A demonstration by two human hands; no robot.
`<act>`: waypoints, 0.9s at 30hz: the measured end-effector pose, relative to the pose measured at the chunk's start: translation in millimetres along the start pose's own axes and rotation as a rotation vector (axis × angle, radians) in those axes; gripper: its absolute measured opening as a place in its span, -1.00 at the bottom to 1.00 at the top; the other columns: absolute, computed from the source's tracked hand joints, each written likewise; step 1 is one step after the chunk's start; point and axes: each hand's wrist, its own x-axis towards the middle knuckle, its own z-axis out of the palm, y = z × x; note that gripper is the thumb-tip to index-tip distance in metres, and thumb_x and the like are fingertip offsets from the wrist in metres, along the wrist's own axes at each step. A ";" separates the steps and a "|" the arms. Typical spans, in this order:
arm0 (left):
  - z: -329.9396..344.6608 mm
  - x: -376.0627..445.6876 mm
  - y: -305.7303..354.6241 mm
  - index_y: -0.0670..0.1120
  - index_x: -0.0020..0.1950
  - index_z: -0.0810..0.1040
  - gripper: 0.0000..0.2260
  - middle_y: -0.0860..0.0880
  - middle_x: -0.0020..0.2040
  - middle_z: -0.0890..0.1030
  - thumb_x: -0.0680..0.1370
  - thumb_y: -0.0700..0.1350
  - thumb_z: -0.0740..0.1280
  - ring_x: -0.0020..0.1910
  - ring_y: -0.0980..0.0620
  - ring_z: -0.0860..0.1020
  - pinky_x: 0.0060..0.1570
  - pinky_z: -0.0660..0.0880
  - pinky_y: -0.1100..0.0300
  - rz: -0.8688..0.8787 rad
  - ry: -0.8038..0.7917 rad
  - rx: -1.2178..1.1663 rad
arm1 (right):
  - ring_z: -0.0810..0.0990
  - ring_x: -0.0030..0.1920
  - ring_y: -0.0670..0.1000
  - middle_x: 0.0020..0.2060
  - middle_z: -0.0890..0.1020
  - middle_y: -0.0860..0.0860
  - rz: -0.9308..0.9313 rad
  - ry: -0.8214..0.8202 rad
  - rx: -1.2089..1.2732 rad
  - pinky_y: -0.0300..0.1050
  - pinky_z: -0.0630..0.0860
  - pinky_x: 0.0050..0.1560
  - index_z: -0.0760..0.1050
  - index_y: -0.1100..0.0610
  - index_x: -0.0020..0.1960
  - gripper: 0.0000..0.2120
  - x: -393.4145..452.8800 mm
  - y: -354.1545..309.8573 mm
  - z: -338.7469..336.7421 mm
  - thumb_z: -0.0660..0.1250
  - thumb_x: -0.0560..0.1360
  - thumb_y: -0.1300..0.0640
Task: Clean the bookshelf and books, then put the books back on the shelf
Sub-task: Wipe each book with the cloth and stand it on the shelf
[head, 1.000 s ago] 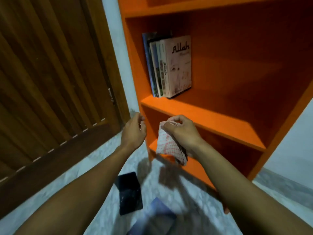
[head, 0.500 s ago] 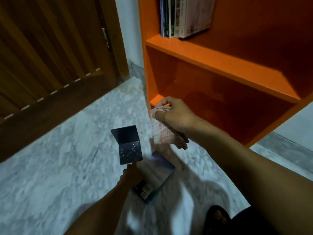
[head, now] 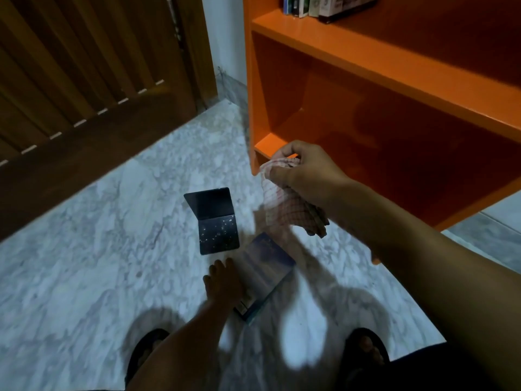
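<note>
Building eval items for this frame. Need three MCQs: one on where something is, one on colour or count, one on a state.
1. Where is the blue book?
A. On the marble floor by the left hand
B. On the bottom shelf
C. Leaning on the door

2. What colour is the bookshelf?
A. White
B. Orange
C. Green

3. What is the right hand doing?
A. Hanging open
B. Gripping a checked cloth
C. Holding a book

Key: 1 A, the book lies on the marble floor under the left hand's fingers. 2 B, all boards are orange. 3 B, the checked cloth hangs from its closed fingers.
</note>
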 end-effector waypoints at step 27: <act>-218.2 -82.8 0.2 -0.10 -0.11 0.39 -0.85 -0.16 -0.08 0.62 0.63 -0.23 0.30 -0.26 -0.09 0.55 -0.55 0.40 0.28 0.148 0.036 -1.035 | 0.43 -0.23 0.05 -0.23 0.52 0.09 0.173 -0.331 -0.489 -0.14 0.33 -0.24 0.47 0.12 -0.13 -0.74 -37.2 46.3 -23.3 0.40 0.53 -0.06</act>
